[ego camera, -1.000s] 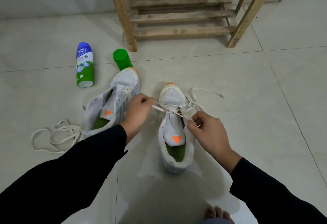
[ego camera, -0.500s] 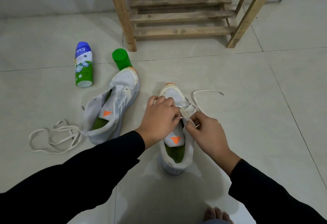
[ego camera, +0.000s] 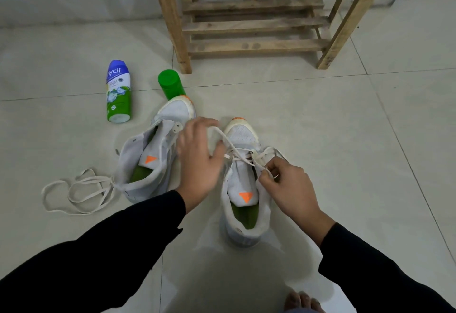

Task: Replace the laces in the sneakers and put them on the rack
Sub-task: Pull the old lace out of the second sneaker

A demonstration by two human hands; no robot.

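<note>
Lace [ego camera: 230, 142]: judged flat, soft, light, limp; being threaded through sneaker [ego camera: 240, 181] at 6 o'clock of rack [ego camera: 254, 46]. Being pinched near its end by right hand [ego camera: 288, 189], being hooked over loosely spread left hand [ego camera: 199, 162].

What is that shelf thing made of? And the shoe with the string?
The rack looks like bare, unpainted wood: pale brown slats with knots and grain. The right sneaker seems white fabric mesh, with tiny holes dotting its toe. Its lace looks like flat woven cloth.
</note>
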